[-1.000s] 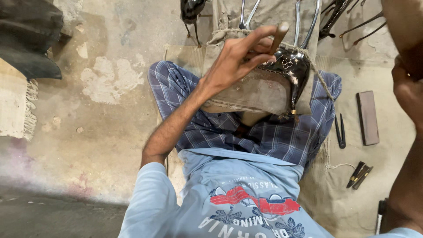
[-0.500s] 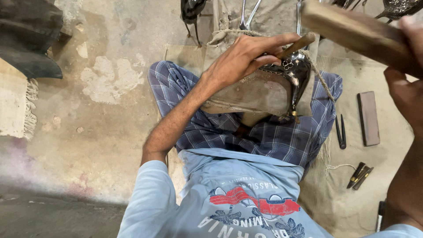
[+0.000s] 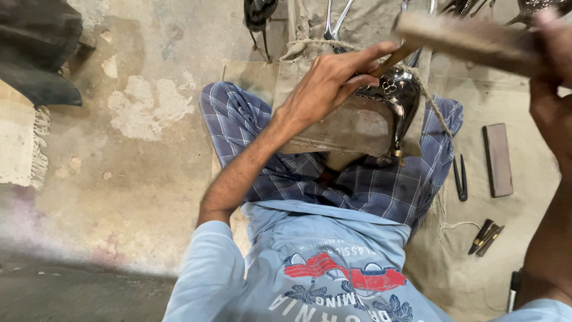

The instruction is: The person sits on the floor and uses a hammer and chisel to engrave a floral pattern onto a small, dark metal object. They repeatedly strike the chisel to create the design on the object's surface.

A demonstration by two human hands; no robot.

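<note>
I sit on the floor with a wooden block on my lap. A shiny dark metal piece rests on the block, tied down by a rope. My left hand pinches a thin wooden-handled tool against the metal piece. My right hand is raised at the right edge, gripping a wooden mallet that hovers blurred above the metal piece.
A dark rectangular stone, black pliers and small dark tools lie on the cloth to the right. More metal pieces lie ahead. A fringed rug and dark cloth sit on the left.
My right hand has brought the mallet into view from the upper right and moved it left over the metal piece. The left hand keeps the thin tool in place.
</note>
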